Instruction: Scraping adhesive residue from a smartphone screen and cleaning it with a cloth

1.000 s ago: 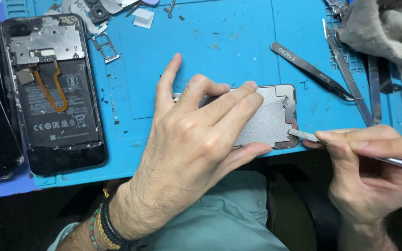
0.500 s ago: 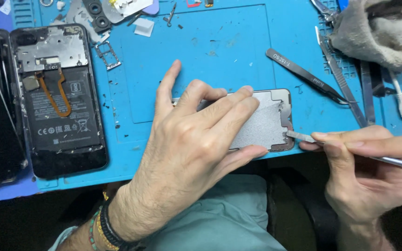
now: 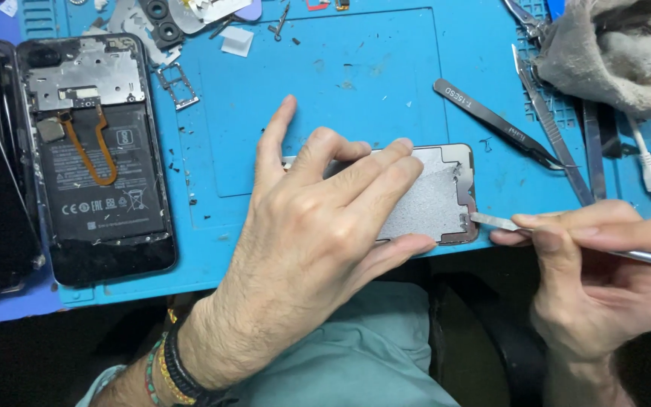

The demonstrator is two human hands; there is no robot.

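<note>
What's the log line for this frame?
left hand: flat on panel | right hand: holds blade tool, tip at panel's right edge | mat: open phone left, tweezers right

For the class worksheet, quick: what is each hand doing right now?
Left hand: open, fingers spread flat, pressing down on the grey phone panel.
Right hand: closed on a thin metal prying tool, tip at the panel's right edge.

Left hand [image 3: 318, 234] flat, fingers spread (palm down), right hand [image 3: 604, 271] in a pinched grip, wrists low
</note>
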